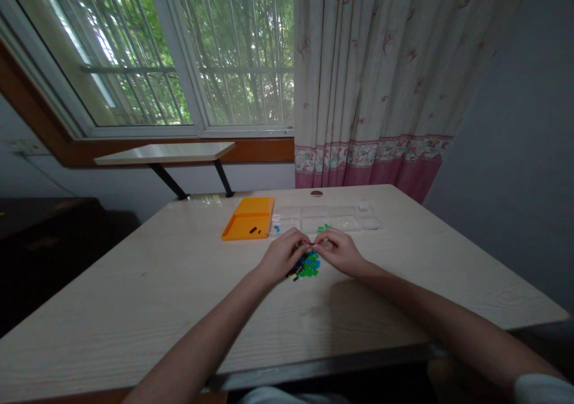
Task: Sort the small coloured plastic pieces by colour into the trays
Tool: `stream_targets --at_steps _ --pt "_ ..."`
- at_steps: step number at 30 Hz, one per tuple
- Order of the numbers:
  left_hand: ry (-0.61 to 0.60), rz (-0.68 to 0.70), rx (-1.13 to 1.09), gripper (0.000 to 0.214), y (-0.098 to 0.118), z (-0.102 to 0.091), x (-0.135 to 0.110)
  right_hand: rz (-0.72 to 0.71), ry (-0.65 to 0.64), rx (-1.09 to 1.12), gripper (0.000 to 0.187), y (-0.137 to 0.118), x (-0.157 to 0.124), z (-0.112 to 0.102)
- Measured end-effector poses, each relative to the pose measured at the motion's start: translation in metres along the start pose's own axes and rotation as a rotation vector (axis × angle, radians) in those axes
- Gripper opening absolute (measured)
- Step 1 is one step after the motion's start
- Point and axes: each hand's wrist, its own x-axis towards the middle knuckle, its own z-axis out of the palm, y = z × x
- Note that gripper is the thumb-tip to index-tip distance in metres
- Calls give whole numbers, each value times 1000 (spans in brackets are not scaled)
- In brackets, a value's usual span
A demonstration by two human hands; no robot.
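My left hand (286,253) and my right hand (339,250) meet fingertip to fingertip above a pile of small building bricks (309,265) in green, blue and dark colours. Both hands are closed in a pinch. A tiny dark piece shows between the fingertips, too small to name for sure. Part of the pile is hidden behind my left hand. Just beyond the hands lies a clear plastic compartment tray (309,211), with a few blue pieces (277,229) at its left and green pieces (323,227) near my right hand.
An open orange box (246,223) with a few dark pieces (253,230) stands left of the tray. A brown oval thing (316,193) lies at the table's back edge. A small raised shelf (165,152) on black legs stands at the back left, below the window. A curtain (368,93) hangs behind.
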Motion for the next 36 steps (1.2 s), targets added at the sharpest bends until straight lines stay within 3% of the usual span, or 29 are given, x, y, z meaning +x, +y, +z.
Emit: stream_targets --at_steps 7,13,19,30,36 --pt "112 -12 -31 15 0 -1 1 4 -27 -60 12 3 2 -2" --pt "355 1 93 18 -2 -16 -1 -129 -259 -240 19 20 0 -7" --pt "533 38 195 16 -1 -24 -3 -176 -372 -304 28 25 -2 -7" --pt "658 210 240 6 -3 -23 -1 -157 -419 -296 26 26 -1 -7" --pt "607 155 263 9 -7 -26 0 -154 -417 -276 25 24 0 -8"
